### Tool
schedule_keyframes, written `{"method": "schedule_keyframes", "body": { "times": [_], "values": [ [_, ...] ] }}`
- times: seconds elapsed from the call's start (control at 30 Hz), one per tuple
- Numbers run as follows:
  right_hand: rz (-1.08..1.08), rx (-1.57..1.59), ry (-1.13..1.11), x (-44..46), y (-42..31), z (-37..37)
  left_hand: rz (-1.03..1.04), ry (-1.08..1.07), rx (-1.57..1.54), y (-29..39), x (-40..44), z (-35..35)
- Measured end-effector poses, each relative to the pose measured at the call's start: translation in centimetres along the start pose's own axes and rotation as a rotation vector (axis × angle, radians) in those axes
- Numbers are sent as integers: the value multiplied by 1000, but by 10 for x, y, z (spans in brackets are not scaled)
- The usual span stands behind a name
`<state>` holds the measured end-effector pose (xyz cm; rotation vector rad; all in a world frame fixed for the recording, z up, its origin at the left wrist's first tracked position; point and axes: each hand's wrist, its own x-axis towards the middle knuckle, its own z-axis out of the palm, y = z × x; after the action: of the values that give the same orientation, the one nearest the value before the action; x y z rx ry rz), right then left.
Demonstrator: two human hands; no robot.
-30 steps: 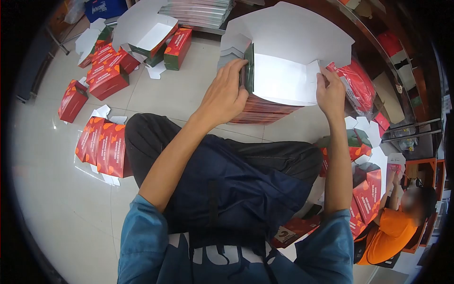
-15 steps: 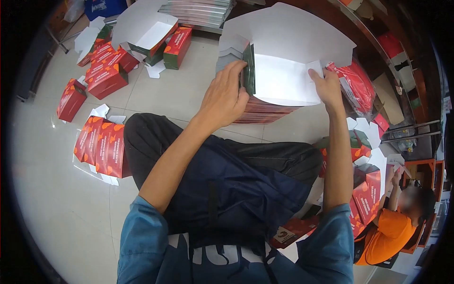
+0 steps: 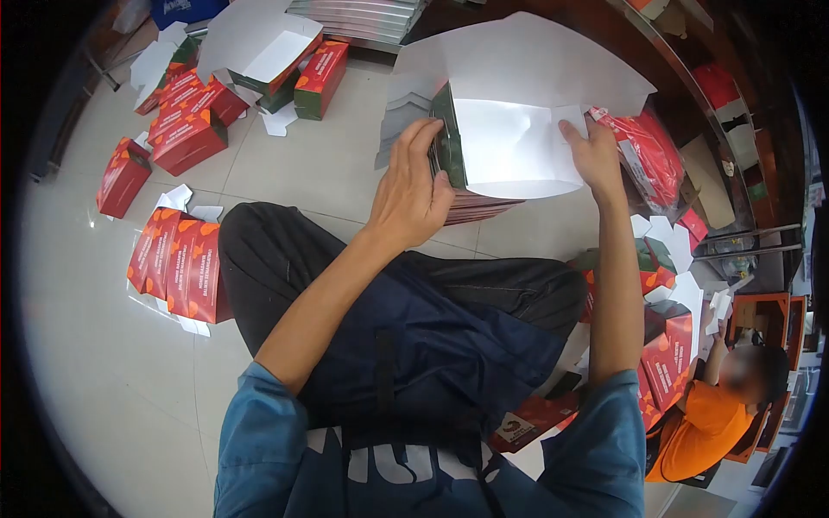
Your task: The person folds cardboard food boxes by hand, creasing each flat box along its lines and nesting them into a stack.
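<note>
An open cardboard box point(image 3: 505, 142), white inside with a green end wall, sits partly folded in front of me. Its wide white lid flap stands up at the far side. My left hand point(image 3: 413, 186) grips the green end, thumb and fingers on either side of the wall. At the other end, my right hand point(image 3: 596, 160) pinches the white side wall, its thumb inside the box. Below the box is a stack of flat printed cardboard sheets point(image 3: 479, 211), only its near edges showing.
Red folded boxes point(image 3: 187, 142) stand on the floor to the left, with a row of red boxes point(image 3: 177, 268) beside my knee. More red boxes point(image 3: 665, 371) lie to the right, near a person in orange point(image 3: 704, 432). A red plastic-wrapped bundle point(image 3: 643, 160) lies beyond my right hand.
The box has tilted a little, and its green end wall has shifted slightly left with my left hand. My right hand keeps its hold on the opposite wall.
</note>
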<state>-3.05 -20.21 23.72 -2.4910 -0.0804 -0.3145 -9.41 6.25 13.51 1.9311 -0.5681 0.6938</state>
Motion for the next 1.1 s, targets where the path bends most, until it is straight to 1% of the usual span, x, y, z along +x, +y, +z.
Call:
{"method": "schedule_keyframes", "body": {
  "times": [0.07, 0.17, 0.27, 0.33, 0.37, 0.4, 0.47, 0.53, 0.57, 0.67, 0.77, 0.83, 0.97, 1.1],
  "values": [
    [-52, -134, -48, 7, -2, -2, -11, -15, -6, 1, 2, -1],
    [-8, -370, -1, 11, -1, 14, -21, -34, -9, 4, 3, -4],
    [-79, -512, -66, 16, 1, 18, -26, -18, 5, 5, 2, -5],
    [-57, -593, -75, 21, 13, 17, -8, 18, 32, 2, 1, -5],
    [-45, -635, -76, 24, 18, 17, -34, -1, 24, 4, 1, -7],
    [-39, -667, -4, 15, -1, 13, -60, -19, 15, 7, 1, -10],
    [-27, -727, 141, -13, -69, 3, -73, -24, 28, 7, 4, -15],
    [-97, -460, 23, -18, -119, 12, -54, -22, 65, 6, 3, -15],
    [-119, -325, -29, -24, -132, 20, -20, -21, 103, 3, 1, -14],
    [-218, -244, -204, -11, -146, 55, 89, -11, 206, -3, 7, -14],
    [-254, -227, -173, 2, -138, 67, 141, -40, 301, -8, 14, -24],
    [-221, -200, -195, 2, -140, 66, 163, -86, 336, -12, 20, -25],
    [-200, -244, -201, 0, -138, 61, 188, -71, 338, -17, 27, -21],
    [-227, -237, -200, -1, -136, 62, 174, -35, 351, -27, 36, -22]
  ]
}}
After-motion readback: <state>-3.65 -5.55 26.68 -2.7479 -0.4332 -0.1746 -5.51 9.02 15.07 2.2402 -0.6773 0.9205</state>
